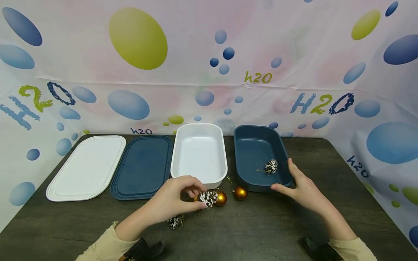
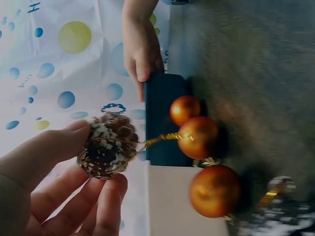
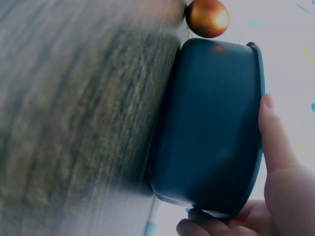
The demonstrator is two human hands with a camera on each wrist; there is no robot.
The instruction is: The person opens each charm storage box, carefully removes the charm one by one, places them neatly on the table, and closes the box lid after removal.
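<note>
Our left hand point(image 1: 172, 199) pinches a white-tipped pinecone point(image 1: 208, 198) at its three o'clock, while our right hand point(image 1: 303, 187) grips the blue container point(image 1: 251, 150) at its four o'clock.

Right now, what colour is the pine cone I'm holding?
Brown with white patches; the pine cone shows best in the left wrist view.
</note>
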